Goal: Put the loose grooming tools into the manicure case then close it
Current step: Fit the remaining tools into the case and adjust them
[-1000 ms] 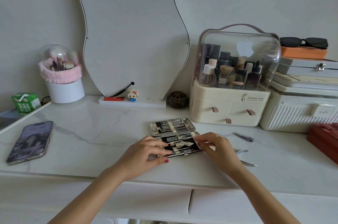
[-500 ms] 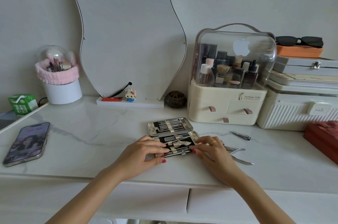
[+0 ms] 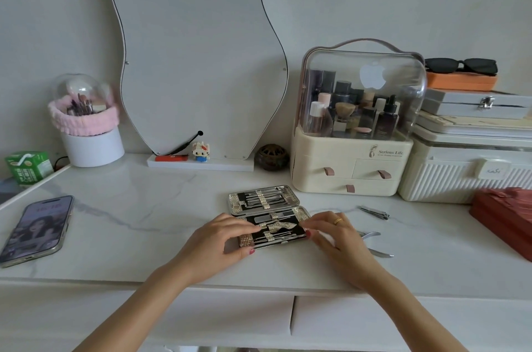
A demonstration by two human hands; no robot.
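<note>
Case: the manicure case (image 3: 270, 216) lies open and flat on the tabletop (image 3: 129, 213), near the middle of the front edge, its lid half toward the wall and its tool half toward the person.
Left hand: the left hand (image 3: 218, 245) rests on the left end of the near half, fingers laid loosely forward over the case's left part, thumb at the front left corner; it grips nothing.
Right hand: the right hand (image 3: 334, 236) is at the right end of the near half, fingertips (image 3: 308, 232) bent down onto the right rim; whether they pinch a tool there I cannot tell.
Loose tools: a nail clipper (image 3: 374, 212) lies right of the case, well apart from the fingers; a nipper (image 3: 375, 245) lies just behind the right hand, partly hidden by it.
Other things: a phone (image 3: 37, 229) lies near the left edge; a cosmetics box (image 3: 357, 121) stands at the back right.
</note>
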